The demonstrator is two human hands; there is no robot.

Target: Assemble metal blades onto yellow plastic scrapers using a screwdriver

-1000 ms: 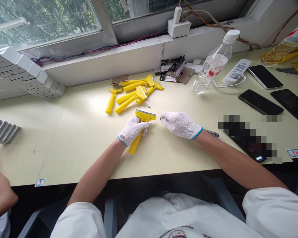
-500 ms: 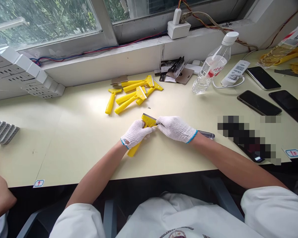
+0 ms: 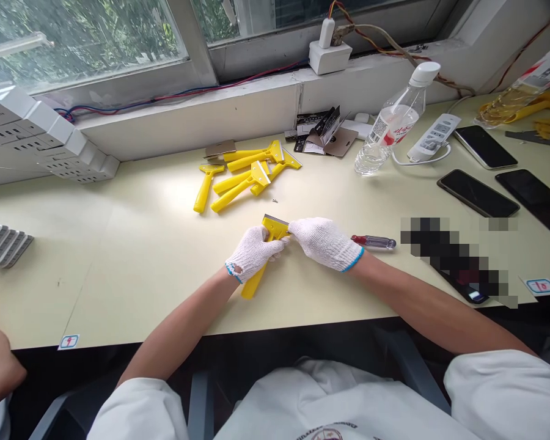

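Near the middle of the frame, the left hand (image 3: 255,252), in a white knitted glove with a hole near its blue cuff, is closed around a yellow scraper (image 3: 275,228) just below the head. The scraper's handle slants down toward the lower left, its blade edge facing the top of the frame. The right hand (image 3: 324,242), gloved alike, has its fingers curled in at the right end of the scraper's head; their tips are hidden, so whether they grip it or a small part cannot be told.

Just right of the right hand's cuff, a screwdriver (image 3: 374,242) with a red and clear handle lies on the bench (image 3: 142,263). Above the hands is a tiny metal piece (image 3: 275,200), and beyond it several more yellow scrapers (image 3: 245,180) lie in a loose pile at upper centre, with a brown card (image 3: 220,148) beside them.

Farther right stand crumpled black packaging (image 3: 323,131), a clear bottle (image 3: 388,125) with a white cap, and a white power strip (image 3: 435,138). Three dark phones (image 3: 479,192) lie at the right, above a pixelated patch (image 3: 458,263). White boxes (image 3: 50,134) are stacked at upper left; another person's arm (image 3: 0,366) shows at lower left.
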